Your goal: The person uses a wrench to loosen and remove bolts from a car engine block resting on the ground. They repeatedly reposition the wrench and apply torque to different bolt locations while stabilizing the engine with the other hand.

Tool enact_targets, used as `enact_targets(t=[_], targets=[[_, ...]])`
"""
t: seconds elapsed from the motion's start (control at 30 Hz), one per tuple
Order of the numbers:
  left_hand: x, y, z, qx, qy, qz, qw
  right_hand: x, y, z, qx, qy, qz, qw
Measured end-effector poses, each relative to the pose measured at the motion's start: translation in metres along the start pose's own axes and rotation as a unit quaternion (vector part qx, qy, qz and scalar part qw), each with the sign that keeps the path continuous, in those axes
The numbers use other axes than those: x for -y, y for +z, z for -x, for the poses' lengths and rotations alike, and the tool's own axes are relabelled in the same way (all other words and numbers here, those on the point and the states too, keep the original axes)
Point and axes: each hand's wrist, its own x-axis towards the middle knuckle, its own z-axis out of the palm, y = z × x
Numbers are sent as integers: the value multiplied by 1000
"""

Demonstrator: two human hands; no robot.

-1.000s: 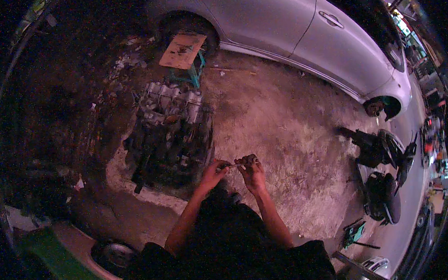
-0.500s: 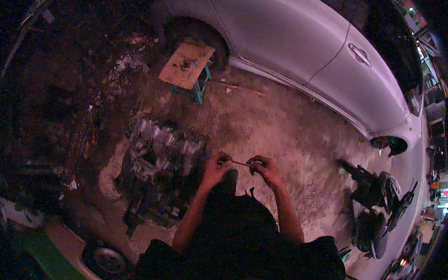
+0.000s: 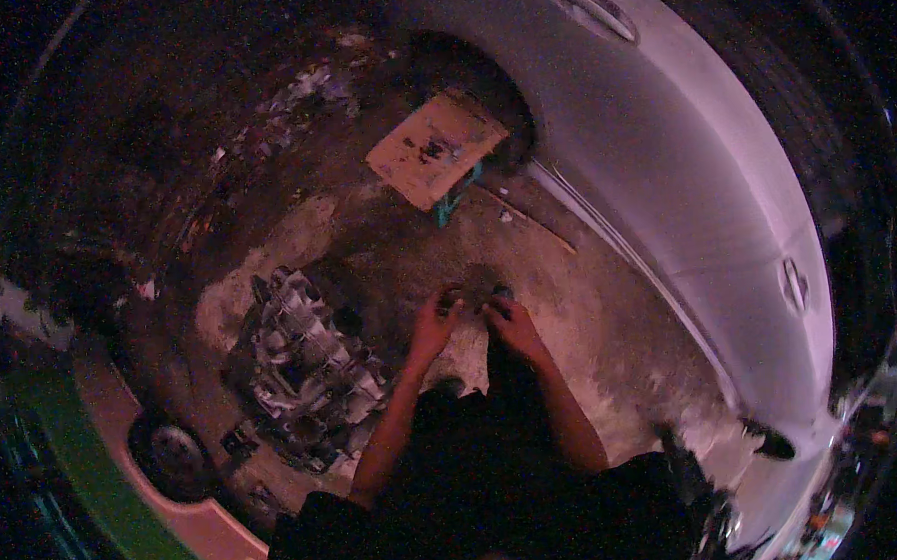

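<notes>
Concrete floor (image 3: 597, 349) is stretching open between the engine block (image 3: 307, 361), left, and the silver car (image 3: 700, 184), right; left hand (image 3: 433, 325) and right hand (image 3: 511, 321) are hovering, fingers curled, grip too dark to tell.

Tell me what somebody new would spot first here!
Probably the huge, curved silver-grey metal car, filling the upper right. Next might be the jagged grey metal engine, left of the person's bare left hand. Above the middle, a flat, brown, dark-stained rectangular board lies on a teal stand.
</notes>
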Motion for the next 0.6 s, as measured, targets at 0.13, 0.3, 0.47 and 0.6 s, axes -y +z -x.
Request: enact_targets(t=[0.13,0.3,0.47,0.6], targets=[[-4,12,-49,-62,-93,29,993,9,-50,-77,-2,-24,12,1000],[-17,32,-101,-132,-112,7,985,16,-105,-176,56,2,7,998],[-33,47,-154,-189,-115,23,975,0,-128,-262,106,-30,22,994],[-47,39,-191,-176,-138,1,975,-24,-110,-320,79,-24,81,993]])
